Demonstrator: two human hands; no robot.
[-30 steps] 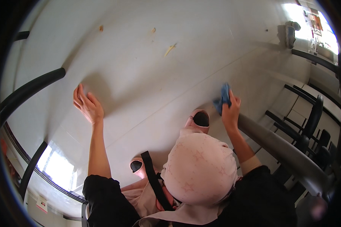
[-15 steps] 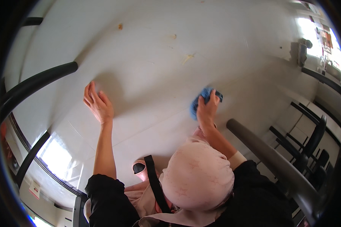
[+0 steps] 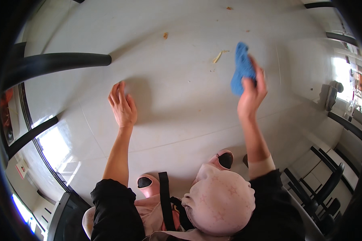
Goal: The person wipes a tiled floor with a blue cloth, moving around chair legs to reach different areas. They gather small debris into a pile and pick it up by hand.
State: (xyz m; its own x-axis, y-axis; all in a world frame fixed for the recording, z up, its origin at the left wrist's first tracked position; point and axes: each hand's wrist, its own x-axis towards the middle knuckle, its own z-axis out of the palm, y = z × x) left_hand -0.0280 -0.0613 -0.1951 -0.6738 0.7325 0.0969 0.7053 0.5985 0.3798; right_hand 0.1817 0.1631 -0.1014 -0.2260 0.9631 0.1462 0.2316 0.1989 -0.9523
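Observation:
A blue cloth (image 3: 242,66) is bunched in my right hand (image 3: 251,98), its thumb and fingers gripping the lower part. The hand and cloth are over the pale tiled floor (image 3: 181,96), to the right of a thin yellowish scrap (image 3: 217,56). My left hand (image 3: 123,105) is over the floor on the left, holding nothing, its fingers stretched and a little bent. Whether its fingertips touch the floor, I cannot tell. A brown crumb (image 3: 165,35) lies ahead of it, and another brown bit (image 3: 229,8) is farther off.
Black curved furniture legs (image 3: 68,63) reach in from the left; another (image 3: 40,131) is lower. Black chair parts (image 3: 330,184) crowd the lower right. Below are rounded pink star-patterned fabric (image 3: 219,201), a black strap (image 3: 165,201) and pink slippers (image 3: 149,185).
My right hand has swept the blue cloth forward and to the right, near the yellowish scrap. The view has shifted; my left hand looks much the same and is still holding nothing.

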